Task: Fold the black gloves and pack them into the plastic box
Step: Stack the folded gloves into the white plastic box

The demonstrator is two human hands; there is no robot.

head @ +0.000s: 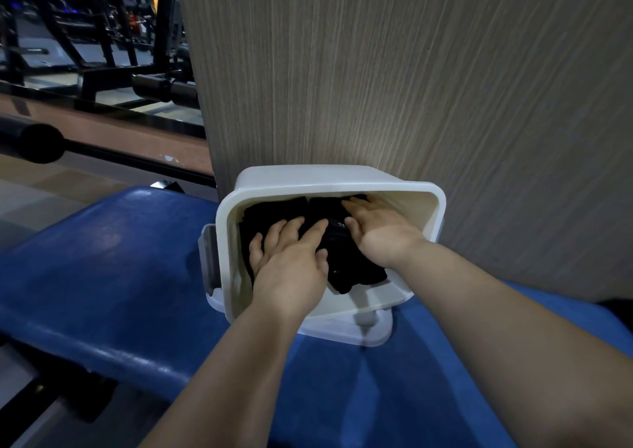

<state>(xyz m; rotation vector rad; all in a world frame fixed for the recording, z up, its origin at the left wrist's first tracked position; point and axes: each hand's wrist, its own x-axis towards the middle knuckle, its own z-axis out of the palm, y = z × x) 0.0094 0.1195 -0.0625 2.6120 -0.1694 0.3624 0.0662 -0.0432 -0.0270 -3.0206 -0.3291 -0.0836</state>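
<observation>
A white plastic box (404, 187) stands on a blue padded bench, close against a wood-grain wall. Folded black gloves (352, 266) lie inside it, side by side. Both my hands reach into the box. My left hand (291, 259) lies flat on the left stack with straight fingers pressing down. My right hand (380, 228) presses flat on the right stack, fingers spread toward the far wall of the box. The hands hide much of the gloves.
The blue bench (102, 276) spreads to the left and front of the box. A white lid or tray (373, 331) sits under the box. The wood-grain wall (411, 70) rises right behind it. Dark gym machines (85, 36) and a barbell (41, 142) stand at the left.
</observation>
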